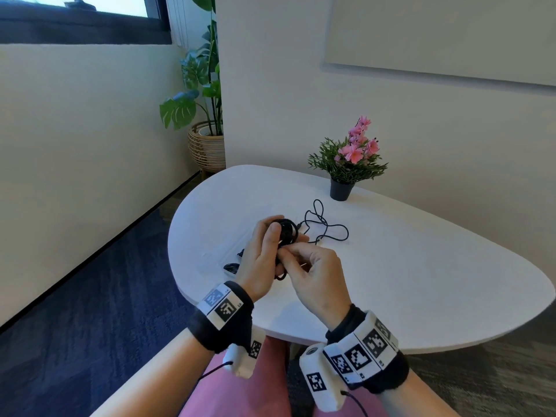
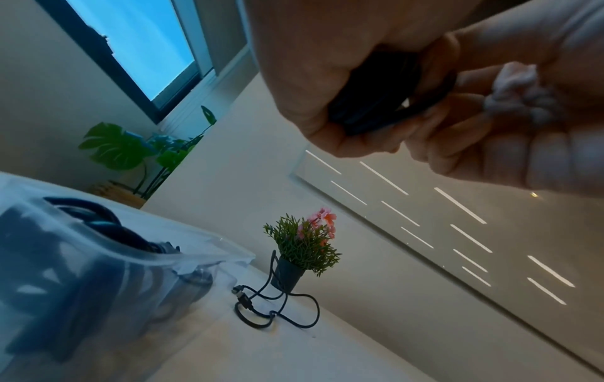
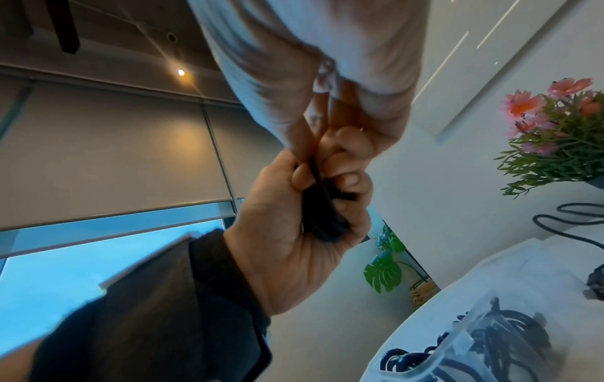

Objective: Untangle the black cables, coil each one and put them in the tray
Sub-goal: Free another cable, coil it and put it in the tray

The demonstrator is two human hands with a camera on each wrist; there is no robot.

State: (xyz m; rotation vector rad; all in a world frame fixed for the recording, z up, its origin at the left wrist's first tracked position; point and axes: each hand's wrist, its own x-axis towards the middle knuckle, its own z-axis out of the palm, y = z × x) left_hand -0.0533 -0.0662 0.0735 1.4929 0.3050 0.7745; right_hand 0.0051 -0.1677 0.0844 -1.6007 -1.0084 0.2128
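Note:
My left hand (image 1: 272,236) grips a coiled black cable (image 1: 288,233) above the white table, with the fingers wrapped round the bundle (image 3: 322,217). My right hand (image 1: 290,253) pinches a strand of the same coil (image 2: 376,103) just below the left thumb. A second black cable (image 1: 326,227) lies loose and looped on the table beyond my hands (image 2: 278,307). The clear plastic tray (image 1: 230,249) sits left of my hands, partly hidden by the left hand. It holds coiled black cables (image 3: 510,333).
A small black pot of pink flowers (image 1: 346,164) stands at the table's far edge, just behind the loose cable. The white table (image 1: 421,266) is rounded, its near edge at my lap. A large leafy plant in a wicker basket (image 1: 207,145) stands on the floor.

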